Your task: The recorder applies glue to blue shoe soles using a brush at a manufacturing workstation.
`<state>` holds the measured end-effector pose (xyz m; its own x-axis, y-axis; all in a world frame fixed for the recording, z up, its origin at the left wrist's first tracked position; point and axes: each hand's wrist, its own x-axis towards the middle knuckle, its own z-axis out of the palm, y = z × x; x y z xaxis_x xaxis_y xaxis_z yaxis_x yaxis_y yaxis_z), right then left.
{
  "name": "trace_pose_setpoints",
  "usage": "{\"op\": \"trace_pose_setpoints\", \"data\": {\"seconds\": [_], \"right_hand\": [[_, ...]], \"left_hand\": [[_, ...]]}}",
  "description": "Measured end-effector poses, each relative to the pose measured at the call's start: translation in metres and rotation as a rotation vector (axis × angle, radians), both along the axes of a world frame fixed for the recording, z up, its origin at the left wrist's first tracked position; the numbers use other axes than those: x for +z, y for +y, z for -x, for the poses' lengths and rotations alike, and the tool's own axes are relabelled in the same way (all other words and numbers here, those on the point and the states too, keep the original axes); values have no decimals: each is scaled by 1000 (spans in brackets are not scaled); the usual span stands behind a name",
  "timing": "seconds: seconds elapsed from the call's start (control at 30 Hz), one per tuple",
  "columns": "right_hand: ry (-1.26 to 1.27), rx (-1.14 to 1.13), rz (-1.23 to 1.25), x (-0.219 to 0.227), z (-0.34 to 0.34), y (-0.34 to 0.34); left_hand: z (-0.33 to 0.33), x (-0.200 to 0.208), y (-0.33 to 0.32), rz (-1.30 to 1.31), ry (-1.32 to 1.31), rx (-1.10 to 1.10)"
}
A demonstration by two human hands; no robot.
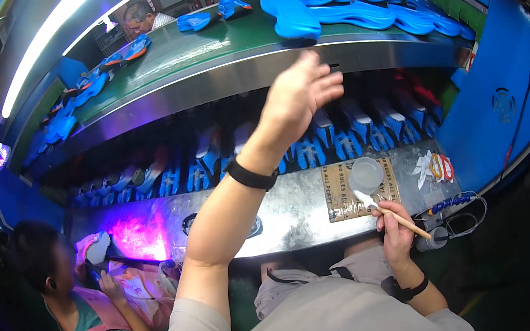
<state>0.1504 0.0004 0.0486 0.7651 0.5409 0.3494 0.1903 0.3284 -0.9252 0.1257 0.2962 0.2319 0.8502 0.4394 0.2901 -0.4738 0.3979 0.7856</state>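
My left hand point(304, 91) is raised toward the upper shelf, its fingers stretched out and slightly blurred, with nothing in them. Just beyond the fingertips a blue shoe sole point(292, 16) lies at the near edge of the green conveyor belt point(210, 45), apart from the hand. Low on the right, my right hand point(395, 232) grips a brush point(405, 221) by its light wooden handle. The brush's white bristles point at the rim of a whitish round bowl point(366, 173). That bowl stands on a piece of brown cardboard point(341, 204) on the metal bench.
More blue soles point(359, 16) lie along the belt. Below it, several shoes point(345, 144) stand in a row behind the metal bench point(291, 218). White scraps and coloured rings point(438, 167) lie to the right. A co-worker point(89, 299) sits at left under purple light; another person point(144, 18) is beyond the belt.
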Motion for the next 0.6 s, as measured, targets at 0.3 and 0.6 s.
{"op": "trace_pose_setpoints", "data": {"seconds": [0.3,0.6], "right_hand": [[47,-26,83,-20,-9,-5],[42,-42,122,-38,-15,-18]], "left_hand": [[91,7,78,-612,184,513],[240,46,307,-1108,1604,1698]]}}
